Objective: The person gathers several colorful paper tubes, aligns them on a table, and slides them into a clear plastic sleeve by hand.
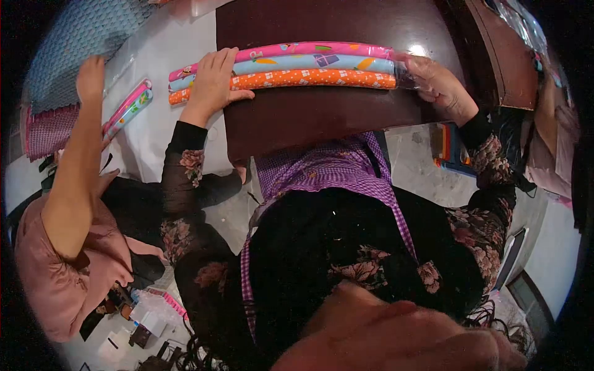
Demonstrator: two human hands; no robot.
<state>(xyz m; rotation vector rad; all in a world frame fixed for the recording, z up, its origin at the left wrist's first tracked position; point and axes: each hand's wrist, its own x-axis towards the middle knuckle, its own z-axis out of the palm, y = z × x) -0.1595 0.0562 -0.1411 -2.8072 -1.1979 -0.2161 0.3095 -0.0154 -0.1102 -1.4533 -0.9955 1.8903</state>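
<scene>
Three rolls of printed wrapping paper lie side by side on the dark table: a pink roll [284, 49], a light blue roll [288, 62] and an orange roll with white spots [309, 78]. Across their left part rests my left hand [213, 80], fingers stretched flat over them and thumb out along the orange one. Clear plastic film [404, 75] extends past the rolls' right ends. My right hand [436, 83] is closed on this film, its fingertips bent and partly hidden.
White sheeting [179, 40] covers the table's left side. Another person's arm [77, 154] reaches in there, near more patterned rolls [129, 110]. Blue bubbled material [68, 68] lies at far left. A brown wooden piece [495, 49] stands at right.
</scene>
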